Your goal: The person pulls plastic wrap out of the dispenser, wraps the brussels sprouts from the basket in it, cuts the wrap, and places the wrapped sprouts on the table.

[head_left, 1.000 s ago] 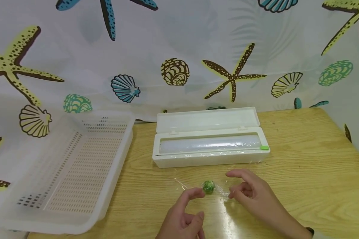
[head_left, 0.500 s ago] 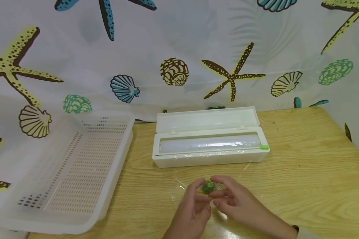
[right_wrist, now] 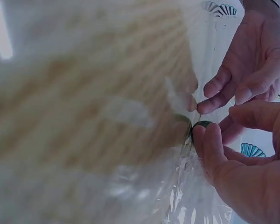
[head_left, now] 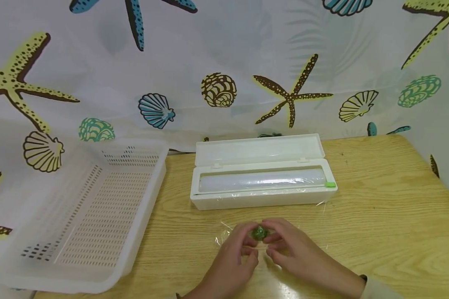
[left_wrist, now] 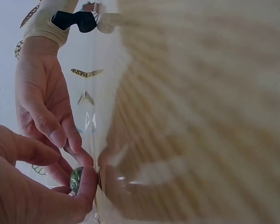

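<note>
A small round green ball (head_left: pixel 260 233), leafy-looking and glossy with film, sits on the wood-grain table between both hands. My left hand (head_left: pixel 233 258) bends its fingers round the left side of it. From the right, my right hand (head_left: pixel 296 254) holds its other side with curled fingers. Thin clear cling film (head_left: pixel 221 237) lies spread under and around the ball. In the left wrist view, the green ball (left_wrist: pixel 75 181) is partly covered by fingers. The right wrist view shows only the top of the ball (right_wrist: pixel 203 124) above the fingertips, with wrinkled film (right_wrist: pixel 189 200) below.
Just beyond the hands stands a white cling film dispenser (head_left: pixel 258 202), lid up, with a film roll (head_left: pixel 262 179) inside and a green slider (head_left: pixel 330 184) at its right end. To the left is a white perforated plastic basket (head_left: pixel 144 220). A seashell-patterned cloth (head_left: pixel 187 83) hangs behind.
My right hand has moved left from the twisted film to the green ball. My left hand has come up to its left side. Both now hold it, and the film's right edge lies flatter.
</note>
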The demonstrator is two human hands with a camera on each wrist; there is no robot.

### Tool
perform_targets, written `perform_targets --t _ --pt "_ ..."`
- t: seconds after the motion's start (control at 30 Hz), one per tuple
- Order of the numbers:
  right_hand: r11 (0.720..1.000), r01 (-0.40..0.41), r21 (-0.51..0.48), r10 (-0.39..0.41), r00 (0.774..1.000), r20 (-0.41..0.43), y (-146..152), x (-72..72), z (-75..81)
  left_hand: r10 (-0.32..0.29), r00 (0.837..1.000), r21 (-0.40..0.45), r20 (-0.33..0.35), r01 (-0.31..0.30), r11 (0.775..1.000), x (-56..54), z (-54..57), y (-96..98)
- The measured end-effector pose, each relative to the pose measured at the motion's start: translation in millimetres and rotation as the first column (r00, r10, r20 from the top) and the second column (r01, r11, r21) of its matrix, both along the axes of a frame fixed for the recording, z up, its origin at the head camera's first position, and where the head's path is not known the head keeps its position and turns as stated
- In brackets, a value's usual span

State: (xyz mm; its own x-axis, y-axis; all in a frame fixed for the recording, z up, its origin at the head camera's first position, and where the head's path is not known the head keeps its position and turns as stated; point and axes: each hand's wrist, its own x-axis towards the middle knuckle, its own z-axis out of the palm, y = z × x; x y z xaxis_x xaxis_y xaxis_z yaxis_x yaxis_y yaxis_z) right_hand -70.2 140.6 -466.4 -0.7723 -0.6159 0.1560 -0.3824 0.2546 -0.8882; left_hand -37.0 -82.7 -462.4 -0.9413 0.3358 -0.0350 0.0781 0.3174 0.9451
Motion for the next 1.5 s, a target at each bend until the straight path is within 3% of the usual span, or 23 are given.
perform_targets --t 0.1,0.23,0.4,0.63,0.97,1.3,1.5 --pt "1.0 -0.009 -0.009 0.008 0.999 -0.047 0.1 -5.1 -2.6 -0.003 0.999 -0.02 -0.041 0.002 1.0 -6.8 -1.2 -0.9" --pt "1.0 -0.012 -0.022 0.01 0.997 -0.071 1.3 -11.0 -3.6 0.058 0.996 -0.031 -0.067 -0.06 0.998 -15.3 -2.9 0.7" --pt "0.999 0.021 -0.026 -0.022 0.999 -0.034 1.1 -16.0 -1.9 0.141 0.982 -0.044 -0.123 -0.148 0.988 -25.1 -5.9 5.5" --pt "0.999 0.036 -0.02 -0.036 0.999 -0.001 -0.3 -17.8 -0.4 0.2 0.97 -0.036 -0.138 -0.207 0.978 -28.8 -8.8 7.3" --pt "0.99 0.121 0.076 -0.121 0.993 0.005 -5.1 -20.4 4.0 0.198 0.971 -0.053 -0.133 -0.207 0.977 -30.9 -9.5 8.4" --pt "0.978 0.177 0.108 -0.179 0.984 0.009 -11.8 -23.8 5.0 0.191 0.979 -0.048 -0.07 -0.195 0.98 -30.6 -9.5 9.0" --pt "0.969 0.207 0.131 -0.21 0.978 0.007 -14.2 -23.8 5.1 0.19 0.979 -0.036 -0.07 -0.193 0.981 -28.1 -8.7 9.3"
